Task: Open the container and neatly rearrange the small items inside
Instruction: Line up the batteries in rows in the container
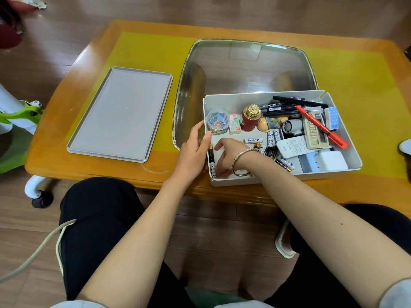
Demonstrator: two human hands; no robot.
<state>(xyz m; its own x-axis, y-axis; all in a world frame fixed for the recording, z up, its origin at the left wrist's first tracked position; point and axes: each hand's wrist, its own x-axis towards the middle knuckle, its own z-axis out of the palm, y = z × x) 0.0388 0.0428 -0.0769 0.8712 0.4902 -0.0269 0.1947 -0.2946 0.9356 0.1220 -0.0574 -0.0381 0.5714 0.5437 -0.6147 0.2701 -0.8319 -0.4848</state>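
Head view: the white box [264, 99] sits open at the near edge of the wooden table [89, 63], with its grey lid [121, 113] lying flat well off to the left on the yellow mat [151, 52]. The left hand [195, 147] grips the box's left wall, thumb hooked over the rim and fingers curled around the outside. The right hand [225, 156] reaches into the near-left corner with fingers curled downward, touching a black battery [211, 157] that lies along the left wall; can't tell if it's actually pinching it. There's a bangle [241, 161] on that wrist. Inside the box is a jumble: a clear tub of clips [218, 122], a red jar with gold cap [250, 117], more batteries [272, 138], a white remote [293, 147], black markers [289, 105], and a red pen [322, 127] lying diagonally over the right side.
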